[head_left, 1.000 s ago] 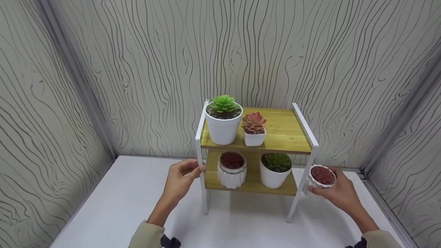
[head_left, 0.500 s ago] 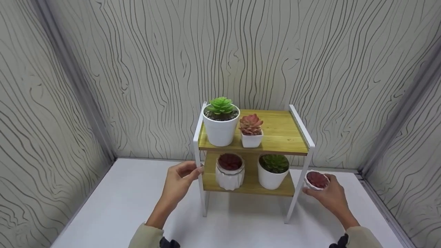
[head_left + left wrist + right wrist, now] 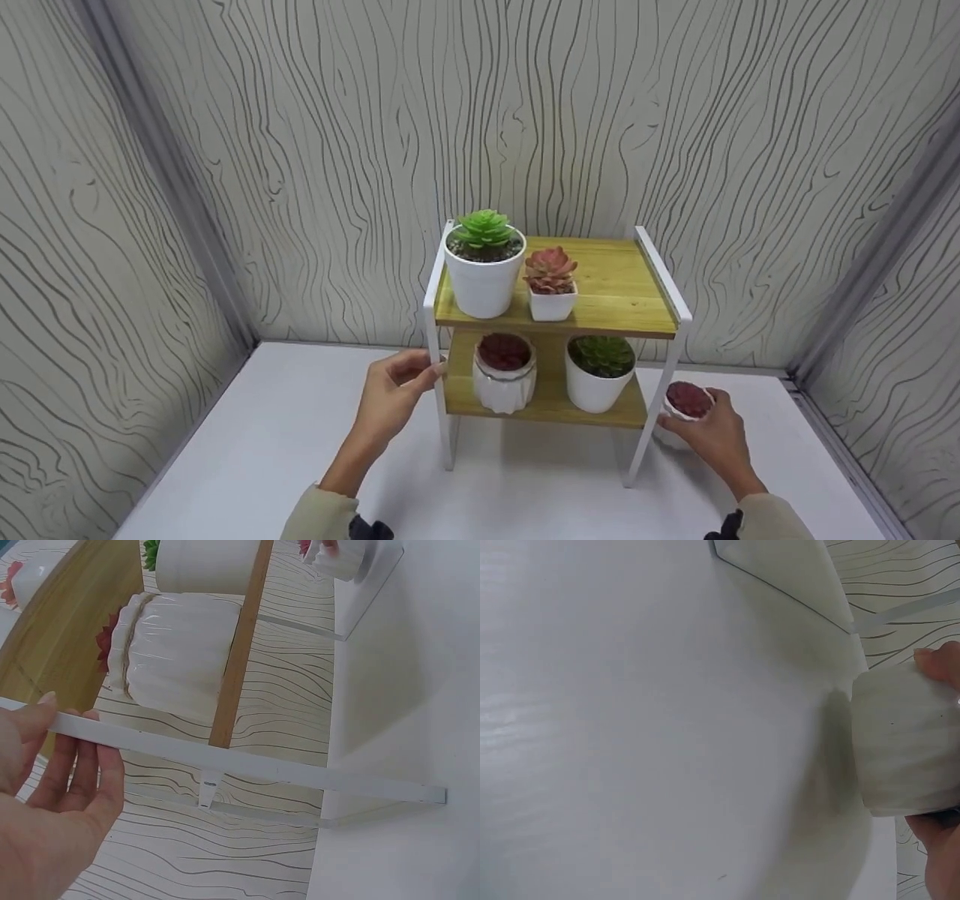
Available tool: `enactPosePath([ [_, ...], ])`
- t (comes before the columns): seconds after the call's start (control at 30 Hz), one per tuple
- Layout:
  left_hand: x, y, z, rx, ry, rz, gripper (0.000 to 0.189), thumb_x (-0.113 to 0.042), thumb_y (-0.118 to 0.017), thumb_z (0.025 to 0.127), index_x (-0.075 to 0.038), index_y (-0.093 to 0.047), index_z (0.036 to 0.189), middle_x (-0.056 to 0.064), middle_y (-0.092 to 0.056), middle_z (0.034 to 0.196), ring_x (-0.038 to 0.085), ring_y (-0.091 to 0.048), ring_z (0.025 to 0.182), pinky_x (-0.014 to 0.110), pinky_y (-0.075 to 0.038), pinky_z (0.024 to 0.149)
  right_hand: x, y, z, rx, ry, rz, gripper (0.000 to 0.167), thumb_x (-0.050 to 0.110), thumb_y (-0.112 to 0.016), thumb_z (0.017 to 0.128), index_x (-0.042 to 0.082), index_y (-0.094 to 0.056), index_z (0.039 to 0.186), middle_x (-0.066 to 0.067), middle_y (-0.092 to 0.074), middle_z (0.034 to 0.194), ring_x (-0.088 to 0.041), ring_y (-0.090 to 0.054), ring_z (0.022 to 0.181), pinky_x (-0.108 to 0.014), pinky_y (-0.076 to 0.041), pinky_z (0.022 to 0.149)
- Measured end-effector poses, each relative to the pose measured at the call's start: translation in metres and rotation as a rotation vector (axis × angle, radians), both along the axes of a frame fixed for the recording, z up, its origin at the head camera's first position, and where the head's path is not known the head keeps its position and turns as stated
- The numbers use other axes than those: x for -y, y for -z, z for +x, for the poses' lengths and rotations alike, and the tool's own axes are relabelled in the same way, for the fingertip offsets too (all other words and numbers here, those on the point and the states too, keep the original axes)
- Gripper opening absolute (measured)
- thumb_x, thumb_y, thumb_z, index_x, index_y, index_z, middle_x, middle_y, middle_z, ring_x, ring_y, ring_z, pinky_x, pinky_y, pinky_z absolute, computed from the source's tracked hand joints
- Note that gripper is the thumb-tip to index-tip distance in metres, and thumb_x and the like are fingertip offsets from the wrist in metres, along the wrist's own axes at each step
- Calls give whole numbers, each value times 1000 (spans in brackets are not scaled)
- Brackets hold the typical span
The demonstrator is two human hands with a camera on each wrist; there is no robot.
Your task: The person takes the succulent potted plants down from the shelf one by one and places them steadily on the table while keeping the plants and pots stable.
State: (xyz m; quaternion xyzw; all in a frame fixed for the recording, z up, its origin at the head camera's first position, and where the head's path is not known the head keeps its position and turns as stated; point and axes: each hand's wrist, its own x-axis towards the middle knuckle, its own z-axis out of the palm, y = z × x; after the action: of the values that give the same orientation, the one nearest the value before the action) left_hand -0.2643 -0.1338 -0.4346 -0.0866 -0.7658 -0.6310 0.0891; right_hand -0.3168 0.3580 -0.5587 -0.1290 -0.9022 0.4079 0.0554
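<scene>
At the left, our left hand point(image 3: 390, 397) pinches a white front post point(image 3: 442, 431) of the two-tier wooden shelf point(image 3: 619, 285) between thumb and fingers. Above stand a bright green succulent point(image 3: 484, 229) and a small pink succulent point(image 3: 551, 270); below, a dark red succulent point(image 3: 505, 351) and a dark green succulent point(image 3: 602, 355). Just right of the shelf, our right hand point(image 3: 714, 433) grips a white pot point(image 3: 672, 433) with a maroon succulent point(image 3: 688, 399), near the tabletop point(image 3: 292, 427); we cannot tell whether they touch.

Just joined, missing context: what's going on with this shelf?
A person's left hand pinches the white flat-bar frame of a two-tier wooden shelf; the right hand holds a white round pot with a dark-red succulent just outside the shelf's right side. Whether it touches the white table is unclear. Two white-potted succulents stand on each tier.
</scene>
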Motion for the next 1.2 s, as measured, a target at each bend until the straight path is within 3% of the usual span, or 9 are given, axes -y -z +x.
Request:
enactPosePath([
  [0.53,1,0,-4,-3,31,-19,19,-22,-76,97,-12,-78,113,5,-77,109,15,-71,103,28,-61,94,2,6,-3,-2,-7,12,121,49,-87,82,-18,-18,155,-46,-42,151,-58,-45,143,-65,-43,117],
  [0.9,1,-1,-5,-5,19,-32,20,-21,-76,97,-11,-78,114,6,-78,110,18,-71,102,29,-61,94,-2,8,-7,23,-21,0,126,55,-87,81,-16,-16,157,-43,-36,157,-57,-35,149,-68,-33,123],
  [1.2,3,4,-3,-1,16,-16,21,-20,-76,97,-7,-77,114,7,-77,109,30,-71,106,25,-60,92,-3,15,-5,15,-48,15,122,49,-88,82,-15,-16,157,-43,-35,158,-57,-35,150,-67,-33,123],
])
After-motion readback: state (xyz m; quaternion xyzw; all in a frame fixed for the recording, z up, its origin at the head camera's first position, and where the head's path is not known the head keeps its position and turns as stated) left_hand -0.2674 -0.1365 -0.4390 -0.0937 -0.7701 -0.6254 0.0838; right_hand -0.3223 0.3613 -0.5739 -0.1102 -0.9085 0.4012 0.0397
